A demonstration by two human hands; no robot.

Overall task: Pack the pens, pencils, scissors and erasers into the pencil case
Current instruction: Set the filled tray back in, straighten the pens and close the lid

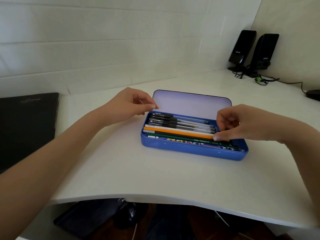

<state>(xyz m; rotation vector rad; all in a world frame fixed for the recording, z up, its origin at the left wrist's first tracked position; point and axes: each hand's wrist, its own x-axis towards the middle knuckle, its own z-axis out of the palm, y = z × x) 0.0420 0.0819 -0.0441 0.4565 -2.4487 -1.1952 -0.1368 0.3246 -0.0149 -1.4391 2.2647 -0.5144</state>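
A blue pencil case (190,150) lies open on the white desk, its pale lid (190,103) tilted up at the back. Inside lie several black-capped pens (173,121), an orange pencil (181,133), a green pencil (181,138) and a patterned ruler-like strip (190,142), all lengthwise. My left hand (128,105) hovers at the case's back left corner, fingers curled, thumb tip near the lid edge, holding nothing that I can see. My right hand (242,123) rests at the right end of the case, fingertips pressing on the ends of the pencils.
A closed black laptop (27,125) lies at the left of the white desk (138,170). Two black speakers (252,51) with cables stand at the back right corner, and a dark mouse (313,95) is at the right edge. The desk's curved front edge is near me.
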